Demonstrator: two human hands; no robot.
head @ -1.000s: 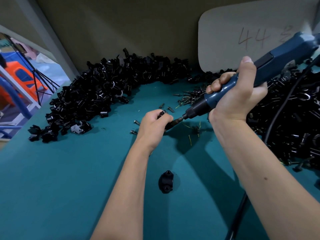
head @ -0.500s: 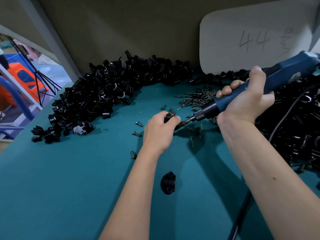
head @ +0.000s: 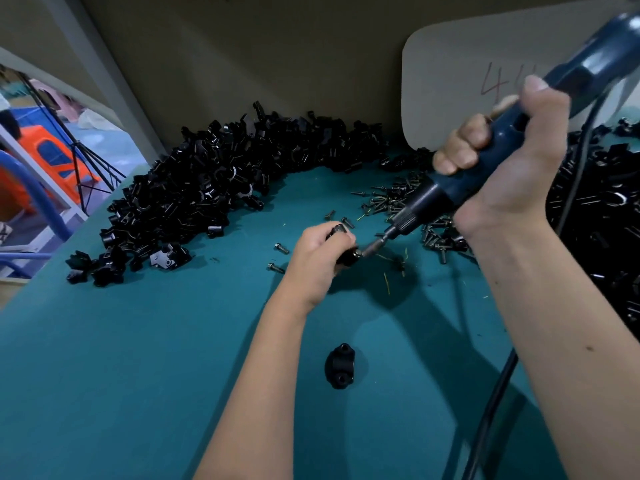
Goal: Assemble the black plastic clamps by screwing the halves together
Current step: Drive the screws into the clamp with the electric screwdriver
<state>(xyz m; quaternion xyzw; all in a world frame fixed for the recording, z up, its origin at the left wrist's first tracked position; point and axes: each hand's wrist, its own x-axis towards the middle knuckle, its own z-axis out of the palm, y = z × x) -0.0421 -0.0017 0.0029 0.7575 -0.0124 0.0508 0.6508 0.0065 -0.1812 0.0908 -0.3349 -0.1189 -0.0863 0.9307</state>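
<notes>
My left hand grips a black plastic clamp just above the teal table; most of the clamp is hidden in my fingers. My right hand grips a blue electric screwdriver, tilted down to the left. Its bit tip meets the clamp's right end. One black clamp half lies on the table nearer to me, between my forearms.
A large pile of black clamp parts curves along the back left. Another pile fills the right side. Loose screws lie behind the screwdriver, a few left of my hand. The tool's black cord runs down the right.
My right hand has raised the screwdriver's rear, so the tool points down more steeply. The bit stays at the clamp in my left hand, which has barely moved.
</notes>
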